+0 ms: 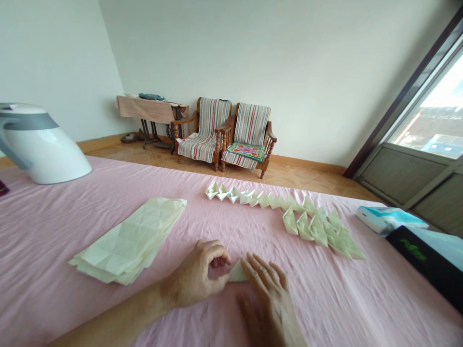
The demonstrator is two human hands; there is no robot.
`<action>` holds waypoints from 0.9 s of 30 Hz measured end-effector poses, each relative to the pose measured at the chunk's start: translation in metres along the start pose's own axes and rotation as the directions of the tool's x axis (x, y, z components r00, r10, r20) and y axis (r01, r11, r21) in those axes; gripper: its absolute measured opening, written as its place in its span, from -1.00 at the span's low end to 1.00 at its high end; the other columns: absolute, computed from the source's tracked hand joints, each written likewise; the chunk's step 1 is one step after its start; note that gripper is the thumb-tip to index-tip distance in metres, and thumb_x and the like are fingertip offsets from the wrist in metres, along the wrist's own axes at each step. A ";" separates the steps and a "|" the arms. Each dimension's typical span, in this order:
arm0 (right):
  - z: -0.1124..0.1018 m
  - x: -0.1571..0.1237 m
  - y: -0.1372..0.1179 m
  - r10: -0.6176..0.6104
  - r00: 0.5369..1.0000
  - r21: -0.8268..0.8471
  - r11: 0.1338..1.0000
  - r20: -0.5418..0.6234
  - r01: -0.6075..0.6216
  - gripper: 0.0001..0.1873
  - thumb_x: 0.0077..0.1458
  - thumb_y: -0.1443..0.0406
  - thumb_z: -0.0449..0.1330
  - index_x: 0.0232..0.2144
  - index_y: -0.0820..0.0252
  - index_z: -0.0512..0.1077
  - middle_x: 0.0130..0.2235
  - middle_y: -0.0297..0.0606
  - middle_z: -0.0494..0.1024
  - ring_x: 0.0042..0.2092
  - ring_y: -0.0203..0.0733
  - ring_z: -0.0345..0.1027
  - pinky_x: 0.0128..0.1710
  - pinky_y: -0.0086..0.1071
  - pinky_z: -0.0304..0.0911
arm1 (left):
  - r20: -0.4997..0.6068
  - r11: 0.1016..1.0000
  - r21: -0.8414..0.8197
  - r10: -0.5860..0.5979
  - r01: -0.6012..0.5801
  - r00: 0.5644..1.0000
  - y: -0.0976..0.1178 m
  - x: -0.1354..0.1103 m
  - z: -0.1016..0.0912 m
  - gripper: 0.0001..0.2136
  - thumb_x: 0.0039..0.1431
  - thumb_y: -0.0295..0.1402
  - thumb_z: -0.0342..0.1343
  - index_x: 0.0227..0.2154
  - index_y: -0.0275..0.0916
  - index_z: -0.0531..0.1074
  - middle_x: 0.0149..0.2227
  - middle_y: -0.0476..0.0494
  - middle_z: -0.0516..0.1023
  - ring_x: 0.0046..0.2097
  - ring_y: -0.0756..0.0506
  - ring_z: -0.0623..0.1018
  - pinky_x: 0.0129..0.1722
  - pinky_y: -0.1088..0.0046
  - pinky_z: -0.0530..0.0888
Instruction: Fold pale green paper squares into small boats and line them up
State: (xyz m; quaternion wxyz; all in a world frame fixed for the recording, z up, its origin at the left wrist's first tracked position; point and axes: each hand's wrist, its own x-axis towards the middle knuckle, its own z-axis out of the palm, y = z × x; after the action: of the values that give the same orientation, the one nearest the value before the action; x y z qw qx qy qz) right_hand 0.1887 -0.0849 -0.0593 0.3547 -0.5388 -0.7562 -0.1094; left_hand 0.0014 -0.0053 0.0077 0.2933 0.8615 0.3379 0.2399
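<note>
My left hand (198,274) is curled, its fingertips pinching the left corner of a small folded piece of pale paper (238,273) on the pink tablecloth (54,226). My right hand (265,294) lies over the paper's right side with fingers stretched flat, pressing it down. Most of the paper is hidden under the two hands. A stack of creased pale paper sheets (132,238) lies to the left. A row of folded paper boats (289,214) runs across the cloth beyond the hands, toward the right.
A white electric kettle (39,144) stands at the far left of the table. A teal-and-white box (388,219) and a black box (423,262) sit at the right edge. Two striped wooden armchairs (226,135) and a sewing table (152,113) stand by the back wall.
</note>
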 end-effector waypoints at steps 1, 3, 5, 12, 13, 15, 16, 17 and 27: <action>-0.003 0.002 0.003 0.023 0.999 0.018 1.000 0.035 -0.023 -0.51 0.17 0.26 0.06 0.16 0.17 0.23 0.10 -0.16 0.45 0.10 0.01 0.31 0.04 -0.08 0.11 | 0.023 1.000 0.025 0.012 -0.013 1.000 0.003 -0.001 -0.001 -0.81 -0.09 -0.46 0.28 -0.35 -0.24 0.47 -0.35 0.01 0.47 -0.27 -0.07 0.45 -0.20 0.42 0.29; -0.009 0.005 0.006 0.034 0.994 0.063 0.997 0.100 -0.040 -0.49 0.13 0.30 0.12 0.13 0.23 0.23 0.07 -0.15 0.47 0.07 -0.01 0.33 0.00 -0.14 0.18 | 0.056 0.997 0.073 0.009 -0.013 0.998 0.007 -0.001 -0.002 -0.69 -0.20 -0.41 0.39 -0.33 -0.21 0.47 -0.29 0.00 0.47 -0.20 -0.12 0.44 -0.15 0.38 0.27; -0.015 0.008 0.007 0.040 0.987 0.098 0.994 0.154 -0.056 -0.52 0.13 0.36 0.13 0.12 0.21 0.25 0.04 -0.17 0.49 0.04 -0.06 0.35 -0.04 -0.21 0.25 | 0.058 0.996 0.093 -0.013 0.008 0.998 0.008 0.000 -0.001 -0.73 -0.14 -0.41 0.39 -0.35 -0.20 0.46 -0.28 0.01 0.46 -0.19 -0.11 0.43 -0.15 0.38 0.25; -0.017 0.011 0.007 0.097 0.979 0.146 0.981 0.180 -0.124 -0.58 0.14 0.40 0.12 0.07 0.13 0.33 0.00 -0.21 0.50 -0.02 -0.05 0.36 -0.10 -0.19 0.32 | 0.017 0.996 0.089 -0.011 0.009 1.000 0.002 0.001 0.004 -0.88 0.03 -0.53 0.27 -0.44 -0.24 0.43 -0.39 0.03 0.41 -0.28 -0.05 0.41 -0.20 0.43 0.25; -0.017 0.011 0.007 0.102 0.979 0.162 0.978 0.176 -0.130 -0.60 0.15 0.39 0.12 0.06 0.11 0.34 0.00 -0.21 0.50 -0.03 -0.06 0.36 -0.11 -0.20 0.32 | 0.008 0.996 0.088 -0.013 0.012 1.000 0.002 0.001 0.004 -0.88 0.02 -0.54 0.27 -0.45 -0.25 0.43 -0.39 0.03 0.41 -0.28 -0.05 0.41 -0.20 0.43 0.25; -0.017 0.011 0.006 0.132 0.976 0.205 0.964 0.174 -0.167 -0.66 0.18 0.38 0.10 0.01 0.06 0.39 -0.05 -0.23 0.51 -0.08 -0.09 0.37 -0.14 -0.24 0.33 | -0.008 0.997 0.080 -0.011 0.011 1.000 0.001 0.002 0.005 -0.88 0.03 -0.54 0.25 -0.46 -0.25 0.42 -0.40 0.03 0.42 -0.29 -0.05 0.41 -0.21 0.43 0.26; -0.017 0.012 0.005 0.160 0.972 0.226 0.954 0.173 -0.197 -0.68 0.19 0.38 0.08 -0.03 0.05 0.42 -0.08 -0.24 0.52 -0.11 -0.11 0.37 -0.16 -0.26 0.34 | -0.017 0.997 0.073 -0.007 0.008 1.000 0.001 0.002 0.005 -0.89 0.04 -0.53 0.25 -0.46 -0.25 0.42 -0.40 0.02 0.42 -0.29 -0.05 0.42 -0.21 0.44 0.27; -0.017 0.013 0.005 0.191 0.967 0.243 0.943 0.169 -0.229 -0.71 0.20 0.38 0.06 -0.06 0.05 0.43 -0.11 -0.24 0.52 -0.12 -0.12 0.37 -0.17 -0.28 0.34 | -0.028 0.998 0.065 0.000 0.002 1.000 0.001 0.002 0.005 -0.90 0.05 -0.53 0.24 -0.46 -0.25 0.43 -0.41 0.02 0.42 -0.30 -0.04 0.42 -0.22 0.44 0.28; -0.021 0.023 0.006 0.255 0.952 0.092 0.958 0.171 -0.273 -0.82 0.20 0.32 0.10 -0.20 0.03 0.47 -0.32 -0.28 0.50 -0.26 -0.12 0.36 -0.31 -0.33 0.21 | -0.110 0.988 -0.146 0.041 -0.057 0.993 0.001 0.008 0.012 -0.98 0.17 -0.46 0.14 -0.37 -0.25 0.43 -0.38 -0.01 0.41 -0.35 0.00 0.42 -0.33 0.51 0.35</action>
State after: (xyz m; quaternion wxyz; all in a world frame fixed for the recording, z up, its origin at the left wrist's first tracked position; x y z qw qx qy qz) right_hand 0.1992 -0.0766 -0.0304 0.3356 -0.6209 -0.7079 0.0254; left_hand 0.0147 -0.0040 0.0018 0.3322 0.8312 0.3130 0.3174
